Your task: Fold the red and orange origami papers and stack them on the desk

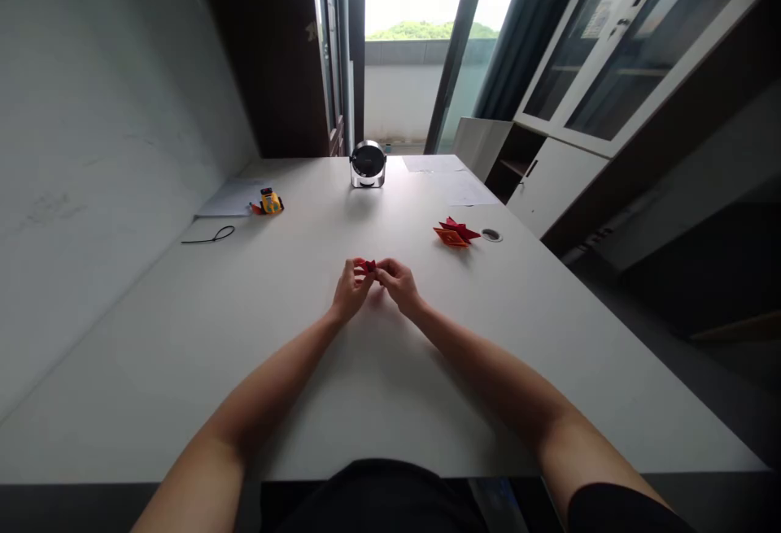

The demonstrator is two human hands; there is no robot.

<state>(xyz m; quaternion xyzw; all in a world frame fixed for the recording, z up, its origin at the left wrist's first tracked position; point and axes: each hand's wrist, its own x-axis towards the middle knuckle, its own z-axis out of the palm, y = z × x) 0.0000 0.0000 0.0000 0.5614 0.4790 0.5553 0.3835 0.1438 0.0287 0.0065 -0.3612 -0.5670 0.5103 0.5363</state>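
Between my two hands, just above the white table [293,338], is a small piece of folded red paper [369,266]. My left hand [352,287] grips it from the left, fingers curled around its side. From the right, my right hand [396,281] pinches it with thumb and fingers. Much of the paper is hidden by the fingertips, so its full shape cannot be made out. Farther right on the table lie folded paper pieces, one orange [451,238] and one red [462,229], overlapping each other.
A round black device on a metal stand [368,163] stands at the far end. At left are a yellow toy-like object [269,201], a black cable tie [213,236] and white paper [229,198]. More sheets [460,188] lie back right, near a round cable hole [491,235].
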